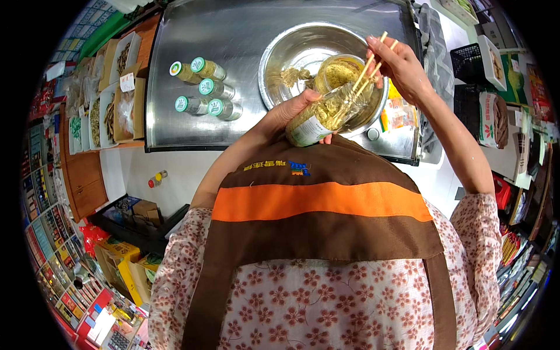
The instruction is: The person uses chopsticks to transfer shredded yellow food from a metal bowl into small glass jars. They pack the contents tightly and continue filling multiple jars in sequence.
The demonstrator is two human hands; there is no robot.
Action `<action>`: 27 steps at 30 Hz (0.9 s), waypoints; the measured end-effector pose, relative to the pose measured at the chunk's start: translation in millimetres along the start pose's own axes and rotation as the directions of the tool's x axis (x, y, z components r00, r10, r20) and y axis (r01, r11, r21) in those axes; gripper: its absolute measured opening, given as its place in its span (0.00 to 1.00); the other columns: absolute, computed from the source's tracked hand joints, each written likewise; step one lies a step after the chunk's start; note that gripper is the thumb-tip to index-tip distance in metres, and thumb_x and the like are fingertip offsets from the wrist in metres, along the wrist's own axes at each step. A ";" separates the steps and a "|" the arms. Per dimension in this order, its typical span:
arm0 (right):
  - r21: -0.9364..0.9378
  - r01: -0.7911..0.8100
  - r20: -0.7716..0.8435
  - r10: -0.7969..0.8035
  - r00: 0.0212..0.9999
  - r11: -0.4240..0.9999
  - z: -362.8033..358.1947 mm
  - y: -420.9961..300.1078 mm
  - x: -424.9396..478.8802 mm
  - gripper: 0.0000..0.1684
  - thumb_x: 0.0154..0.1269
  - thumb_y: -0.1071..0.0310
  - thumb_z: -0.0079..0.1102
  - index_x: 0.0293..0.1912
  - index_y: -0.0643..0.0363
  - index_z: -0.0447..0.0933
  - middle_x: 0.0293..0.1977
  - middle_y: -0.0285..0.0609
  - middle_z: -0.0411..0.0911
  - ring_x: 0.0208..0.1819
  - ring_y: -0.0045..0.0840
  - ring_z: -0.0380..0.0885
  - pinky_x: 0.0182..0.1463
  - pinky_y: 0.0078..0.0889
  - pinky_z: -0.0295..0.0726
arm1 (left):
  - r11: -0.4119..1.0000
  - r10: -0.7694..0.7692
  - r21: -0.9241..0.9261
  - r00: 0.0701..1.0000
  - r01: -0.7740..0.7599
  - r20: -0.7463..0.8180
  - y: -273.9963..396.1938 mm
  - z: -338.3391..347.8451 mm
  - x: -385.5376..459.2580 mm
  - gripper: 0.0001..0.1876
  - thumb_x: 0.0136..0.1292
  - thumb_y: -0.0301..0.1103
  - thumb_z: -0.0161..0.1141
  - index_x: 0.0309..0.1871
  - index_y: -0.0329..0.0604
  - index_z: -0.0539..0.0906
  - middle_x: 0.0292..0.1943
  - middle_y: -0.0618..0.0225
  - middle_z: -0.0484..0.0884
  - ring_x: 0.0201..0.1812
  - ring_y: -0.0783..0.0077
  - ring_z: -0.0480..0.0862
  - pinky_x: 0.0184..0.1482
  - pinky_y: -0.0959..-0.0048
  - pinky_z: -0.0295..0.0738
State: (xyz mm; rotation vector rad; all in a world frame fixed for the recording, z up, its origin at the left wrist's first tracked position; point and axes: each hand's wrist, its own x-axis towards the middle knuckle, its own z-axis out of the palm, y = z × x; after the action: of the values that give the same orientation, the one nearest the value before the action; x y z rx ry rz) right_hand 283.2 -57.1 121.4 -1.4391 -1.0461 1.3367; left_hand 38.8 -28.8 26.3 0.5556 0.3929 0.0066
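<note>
My left hand (294,110) grips a clear labelled jar (314,123), tilted, with pale yellow-green shredded food inside. In my right hand (400,65) is a pair of wooden chopsticks (365,73), their lower ends inside the jar's mouth among the shreds. Behind the jar stands a wide stainless steel basin (272,57). It holds a round clear tub (340,72) of similar yellowish food, partly hidden by the jar and hands. A clump of the shredded food (294,76) lies in the basin to the tub's left.
Several lidded spice jars (214,89) stand left on the steel table (245,26). A colourful plastic packet (400,114) and a small round lid or cap (373,134) lie right of the basin. Trays of dried goods (107,113) line the left side; black crates (466,61) are at right.
</note>
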 end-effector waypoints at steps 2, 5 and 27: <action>0.034 -0.036 0.012 0.035 0.999 0.999 -4.5 2.8 -0.3 0.19 0.74 0.53 0.53 0.32 0.58 0.74 0.20 0.35 0.76 0.17 0.14 0.72 0.19 0.15 0.71 | 0.999 0.017 -0.039 1.000 -0.018 -0.010 -0.1 2.5 -0.9 0.31 0.67 0.55 0.44 0.56 0.33 0.74 0.36 0.48 0.82 0.30 0.57 0.85 0.34 0.63 0.83; 0.074 -0.041 -0.001 0.041 0.999 0.996 -25.9 5.3 2.8 0.18 0.75 0.55 0.50 0.31 0.57 0.74 0.19 0.34 0.75 0.16 0.14 0.69 0.19 0.14 0.68 | 0.997 -0.042 -0.059 0.995 0.047 0.089 3.0 -9.3 12.8 0.31 0.67 0.55 0.44 0.55 0.32 0.74 0.36 0.48 0.82 0.30 0.57 0.85 0.33 0.63 0.82; 0.191 0.444 -0.316 -0.373 0.872 0.876 -31.5 -19.9 -38.8 0.18 0.77 0.59 0.46 0.39 0.65 0.75 0.26 0.44 0.80 0.23 0.21 0.77 0.26 0.21 0.77 | 0.727 0.500 0.592 0.859 -0.349 -0.108 14.4 -6.9 -28.0 0.38 0.46 0.27 0.77 0.59 0.39 0.66 0.50 0.63 0.78 0.52 0.73 0.79 0.55 0.73 0.75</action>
State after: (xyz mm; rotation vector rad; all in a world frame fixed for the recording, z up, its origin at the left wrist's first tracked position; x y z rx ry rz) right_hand 311.9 -91.3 151.3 -1.0862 -0.8961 0.8965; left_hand 11.8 -16.1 38.5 1.2330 0.5198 0.4361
